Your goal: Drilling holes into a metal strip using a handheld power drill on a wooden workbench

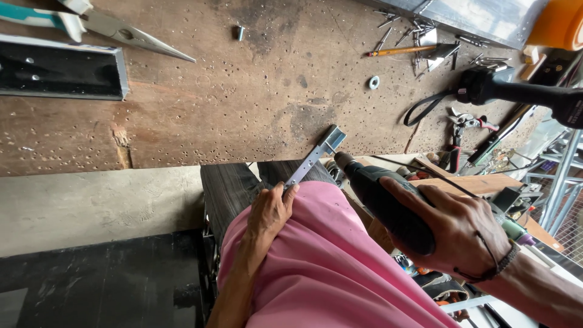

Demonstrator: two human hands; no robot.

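My left hand [270, 209] grips the near end of a thin perforated metal strip [310, 163], pressed against my pink shirt. The strip's far end carries a small bent bracket resting on the edge of the worn wooden workbench [243, 97]. My right hand [458, 231] is wrapped around a dark power drill [379, 197]. The drill's chuck points toward the strip, close beside it near the bench edge; whether it touches is unclear.
On the bench lie long-nose pliers [130, 35], a dark metal channel [61, 76], a washer [374, 82], a pencil [401, 51], loose screws [419, 33] and another black tool [516, 91]. Shelving with clutter stands at the right. Concrete floor and a dark panel lie lower left.
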